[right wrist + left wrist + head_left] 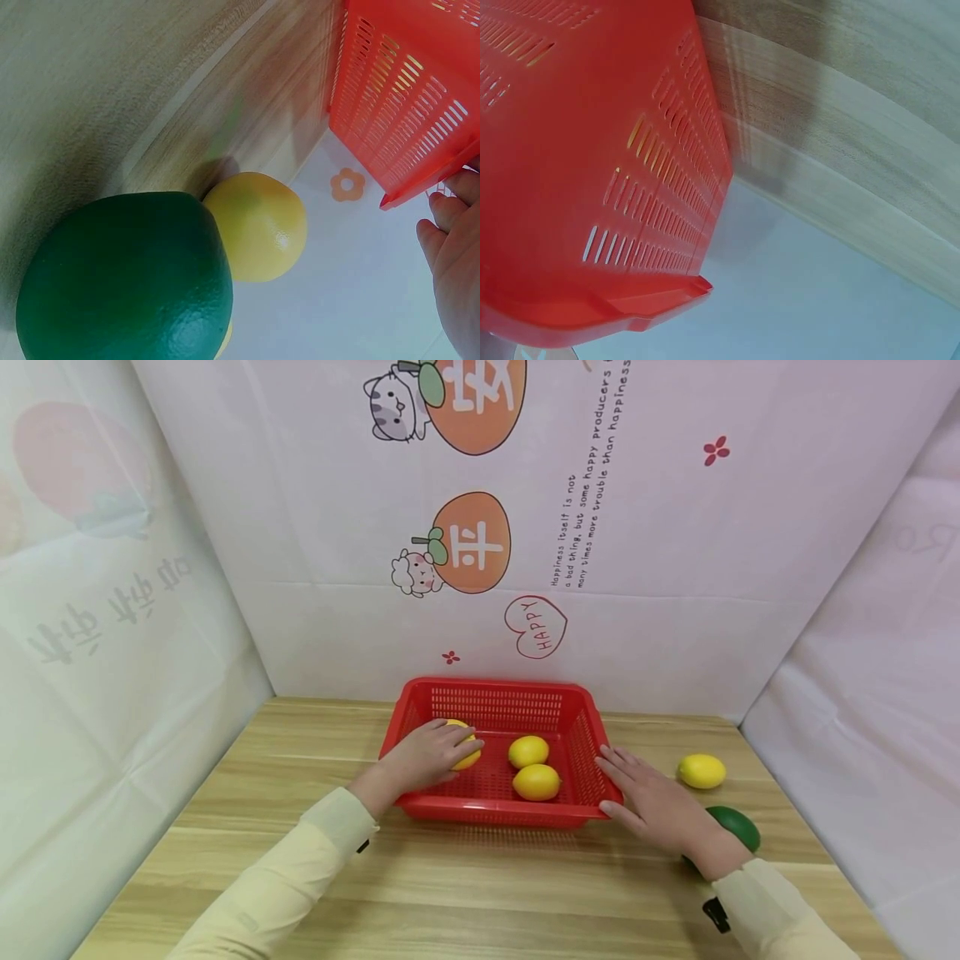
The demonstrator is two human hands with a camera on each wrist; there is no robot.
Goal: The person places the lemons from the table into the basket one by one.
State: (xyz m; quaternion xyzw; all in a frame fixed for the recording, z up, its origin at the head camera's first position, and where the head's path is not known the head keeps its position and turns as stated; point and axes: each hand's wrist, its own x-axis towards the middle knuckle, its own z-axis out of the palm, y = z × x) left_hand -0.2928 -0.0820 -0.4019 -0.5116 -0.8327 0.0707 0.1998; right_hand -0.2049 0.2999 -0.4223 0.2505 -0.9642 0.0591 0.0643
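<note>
In the head view my left hand (425,756) reaches over the left side of a red plastic basket (468,806). Its fingers curve over a yellow lemon (469,760), which they partly cover. Two more lemons, a rear one (528,751) and a front one (537,782), lie close together inside. My right hand (656,802) rests with extended fingers against the basket's right rim, thumb near the front corner. In the left wrist view the slotted basket wall (577,187) hides the left hand. Fingertips of the right hand (457,247) show at the rim in the right wrist view.
Right of the basket, a lemon (702,772) lies on the wooden table (450,893). A dark green fruit (737,827) sits nearer, partly behind my right wrist. Another sliver of yellow shows behind the green fruit (127,277) in the right wrist view. White printed sheets (337,635) enclose the table.
</note>
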